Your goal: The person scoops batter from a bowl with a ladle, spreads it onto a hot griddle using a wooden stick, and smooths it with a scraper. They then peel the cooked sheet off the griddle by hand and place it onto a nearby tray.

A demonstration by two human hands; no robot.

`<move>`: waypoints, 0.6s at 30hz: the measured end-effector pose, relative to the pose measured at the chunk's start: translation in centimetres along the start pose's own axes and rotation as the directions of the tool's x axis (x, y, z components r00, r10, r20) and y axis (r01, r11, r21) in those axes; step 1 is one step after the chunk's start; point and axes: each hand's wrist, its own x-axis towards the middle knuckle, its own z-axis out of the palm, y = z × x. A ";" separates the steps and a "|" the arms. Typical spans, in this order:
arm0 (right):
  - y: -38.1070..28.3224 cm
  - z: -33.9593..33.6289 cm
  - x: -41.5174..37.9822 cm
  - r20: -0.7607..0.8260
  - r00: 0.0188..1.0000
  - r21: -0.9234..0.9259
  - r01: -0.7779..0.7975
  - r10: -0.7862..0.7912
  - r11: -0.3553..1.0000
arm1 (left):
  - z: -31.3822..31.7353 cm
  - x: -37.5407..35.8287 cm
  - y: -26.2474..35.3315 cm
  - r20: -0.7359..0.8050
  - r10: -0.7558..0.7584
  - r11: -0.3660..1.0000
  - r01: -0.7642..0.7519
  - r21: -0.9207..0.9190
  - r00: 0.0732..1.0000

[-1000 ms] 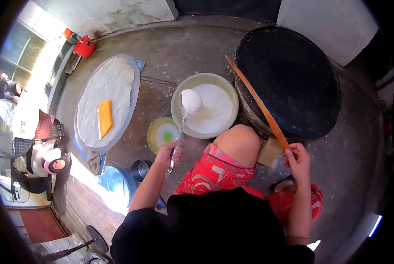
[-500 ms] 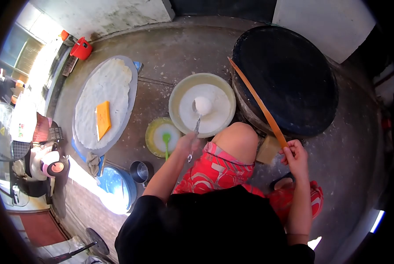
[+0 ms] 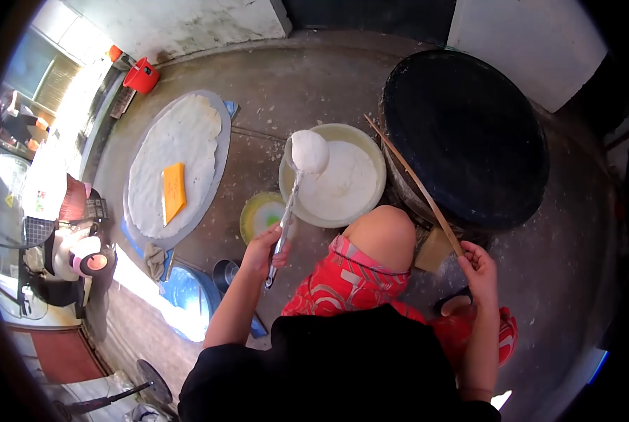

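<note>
My left hand [image 3: 267, 252] is closed around the handle of a metal ladle [image 3: 290, 207]. Thick white batter [image 3: 309, 151] fills the ladle's head, which is raised over the left rim of a large pale basin [image 3: 380, 193] of the same batter. In my right hand [image 3: 478, 271] is the near end of a long thin wooden strip [image 3: 418, 186]. Its far part runs along the left edge of a big round black griddle [image 3: 469, 141]. A yellowish bowl [image 3: 247, 218] with white liquid stands beside the ladle; the ladle and my left hand partly hide its green utensil [image 3: 273, 219].
At left, a thin white sheet [image 3: 177, 141] lies on an oval board with a yellow-orange scraper [image 3: 174, 191] on top. Nearby are a blue tub [image 3: 188, 299], a dark metal pot [image 3: 224, 273], a red bucket [image 3: 141, 75] and a tan block [image 3: 432, 252] by my knee.
My left hand has lifted the ladle and moved left, bringing the batter from inside the basin up over its left rim. My right hand still holds the wooden strip, now turned more edge-on.
</note>
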 end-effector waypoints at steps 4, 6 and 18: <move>-0.9 -0.8 -0.5 0.028 0.983 0.076 -0.186 0.184 0.980 | 3.5 -1.1 2.7 0.076 0.077 0.997 -0.077 0.001 0.994; -1.1 -1.2 -1.0 0.087 0.962 0.104 -0.268 0.260 0.958 | 5.2 -1.1 4.0 0.120 0.105 0.994 -0.109 0.028 0.987; -1.9 -4.1 -1.3 -0.114 0.993 -0.084 -0.047 0.037 0.995 | 17.4 7.2 9.3 0.309 0.117 0.993 -0.105 -0.054 0.944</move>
